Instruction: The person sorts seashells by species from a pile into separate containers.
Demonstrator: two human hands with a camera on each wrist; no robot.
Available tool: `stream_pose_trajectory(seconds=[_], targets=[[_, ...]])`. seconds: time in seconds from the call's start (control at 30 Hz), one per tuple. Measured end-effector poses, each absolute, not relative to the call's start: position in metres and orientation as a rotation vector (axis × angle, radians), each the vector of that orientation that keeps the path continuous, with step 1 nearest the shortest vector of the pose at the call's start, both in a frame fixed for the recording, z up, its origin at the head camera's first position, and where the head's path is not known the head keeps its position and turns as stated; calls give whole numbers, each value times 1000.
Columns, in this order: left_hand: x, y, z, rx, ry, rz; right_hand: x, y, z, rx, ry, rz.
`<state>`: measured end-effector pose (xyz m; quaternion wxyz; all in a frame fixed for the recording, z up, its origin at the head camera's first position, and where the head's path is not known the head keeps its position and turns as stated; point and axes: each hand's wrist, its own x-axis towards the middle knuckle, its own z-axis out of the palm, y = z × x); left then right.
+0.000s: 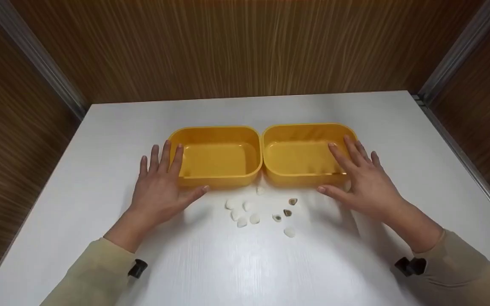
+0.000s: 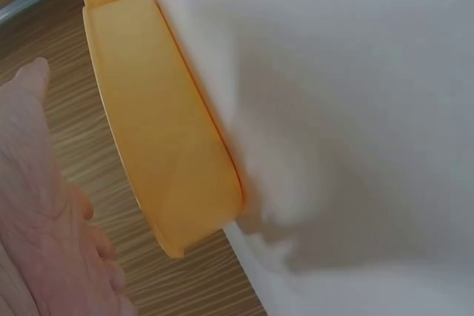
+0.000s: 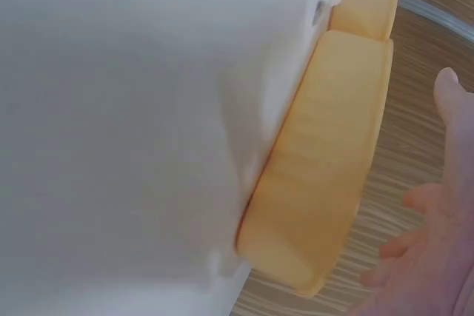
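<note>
From where I stand, starting at the left, the person's left hand (image 1: 158,187), coming out of a beige sleeve (image 1: 94,272), hangs over the outer end of the left yellow bin (image 1: 219,182), fingers spread, thumb out to the side, holding nothing; the left wrist view shows it apart from the plastic. That bin stands on the white counter (image 1: 228,272), its inner end touching the next one or very nearly. In front of its inner half lies a loose cluster of five small white pieces (image 1: 247,207), pebbles or shells, too small to tell which, with a single white piece (image 1: 260,191) near where the bins meet. Further right, before the right yellow bin (image 1: 296,180), lie three dark-centred pieces (image 1: 287,213), and nearer the person a lone white piece (image 1: 289,232). Last comes the right hand (image 1: 370,187), also spread and holding nothing, over that bin's outer end. I'd judge this a poised moment, with no piece in either grasp. Picking one up would call for bringing a hand down and inward to the counter and closing thumb and forefinger in a light pinch, since the pieces are small and some sit close together.
</note>
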<state>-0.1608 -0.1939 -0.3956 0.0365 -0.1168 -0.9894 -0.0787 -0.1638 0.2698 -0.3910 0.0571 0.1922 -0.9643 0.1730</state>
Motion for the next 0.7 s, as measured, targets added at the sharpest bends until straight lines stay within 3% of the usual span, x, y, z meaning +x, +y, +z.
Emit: stream_pose_trajectory(seconds=[0.37, 0.7], targets=[[-178, -207, -392, -347, -2989, -372, -142, 259, -384, 660, -2635, 652], [-198, -226, -396, -324, -2976, -613, -132, 246, -399, 866, -2516, 901]])
